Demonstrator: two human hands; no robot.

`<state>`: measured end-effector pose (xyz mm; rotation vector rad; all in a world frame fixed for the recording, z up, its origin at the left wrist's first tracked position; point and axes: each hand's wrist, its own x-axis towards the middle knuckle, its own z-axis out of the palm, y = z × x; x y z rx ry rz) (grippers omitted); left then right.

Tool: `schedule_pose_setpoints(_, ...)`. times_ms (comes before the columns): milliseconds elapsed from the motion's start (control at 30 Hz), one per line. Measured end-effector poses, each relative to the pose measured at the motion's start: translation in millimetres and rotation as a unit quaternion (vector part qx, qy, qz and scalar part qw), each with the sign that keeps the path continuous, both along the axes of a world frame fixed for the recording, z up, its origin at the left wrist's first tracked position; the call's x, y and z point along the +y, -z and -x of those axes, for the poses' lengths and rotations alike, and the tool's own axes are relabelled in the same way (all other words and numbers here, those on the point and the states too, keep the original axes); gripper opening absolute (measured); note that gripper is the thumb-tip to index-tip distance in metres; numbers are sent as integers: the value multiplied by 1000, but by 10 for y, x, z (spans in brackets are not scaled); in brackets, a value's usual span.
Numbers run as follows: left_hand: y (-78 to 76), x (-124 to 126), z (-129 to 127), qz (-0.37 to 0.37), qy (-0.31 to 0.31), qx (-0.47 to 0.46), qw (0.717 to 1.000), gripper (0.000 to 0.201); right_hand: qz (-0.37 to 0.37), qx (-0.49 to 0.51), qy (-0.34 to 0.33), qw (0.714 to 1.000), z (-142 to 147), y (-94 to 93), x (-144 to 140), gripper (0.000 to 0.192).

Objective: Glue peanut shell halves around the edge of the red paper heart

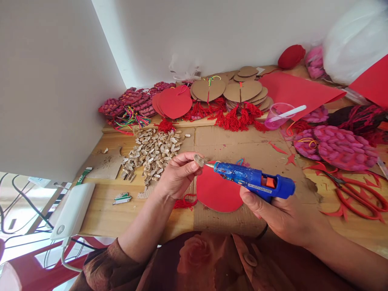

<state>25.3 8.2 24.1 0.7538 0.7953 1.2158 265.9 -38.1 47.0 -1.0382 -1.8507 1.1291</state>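
Between its thumb and fingers, my left hand pinches a peanut shell half. My right hand is wrapped round the grip of a blue glue gun. The gun's metal nozzle points left and meets or almost meets the shell; I cannot tell if they touch. Beneath both hands lies a round red disc on flattened cardboard, partly covered by the gun. A red tassel sticks out at the disc's left edge. Loose peanut shells are heaped beyond my left hand.
Cardboard discs with red tassels line the back, beside red discs. Pink shell-covered pieces and orange-handled scissors lie at right. A plastic cup holds a white stick. A white power strip sits at left.
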Motion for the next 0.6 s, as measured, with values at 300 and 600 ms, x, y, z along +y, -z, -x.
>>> schedule_pose_setpoints(300,25,0,2,-4,-6,-18,1000,28,-9,-11,2,1000,30,-119,17,47)
schedule_pose_setpoints(600,5,-11,7,-10,-4,-6,1000,30,-12,10,-5,1000,19,-44,-1,40)
